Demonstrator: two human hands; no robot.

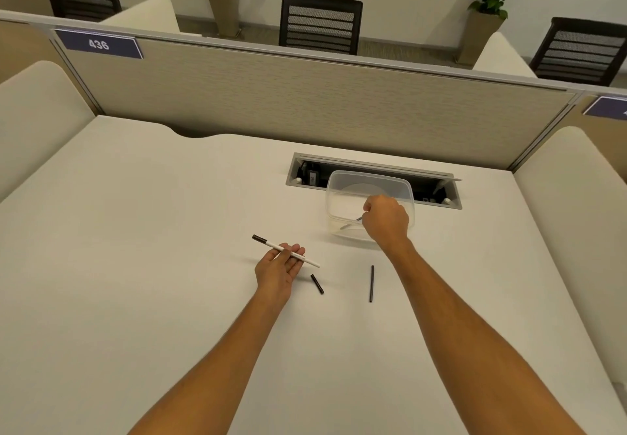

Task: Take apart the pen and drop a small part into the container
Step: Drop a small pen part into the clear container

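Observation:
A white pen barrel (275,246) with a dark end lies across the fingers of my left hand (279,269), which is palm up and loosely holds it just above the desk. My right hand (386,218) is closed over the near rim of a clear plastic container (369,180), pinching a small thin metal-looking part (358,219) that pokes out over the container's inside. A short black pen piece (317,284) and a long thin black refill (372,283) lie on the desk between my arms.
The white desk (152,248) has an open cable tray (373,176) right behind the container. A beige partition (305,95) closes off the back, with chairs and potted plants beyond it.

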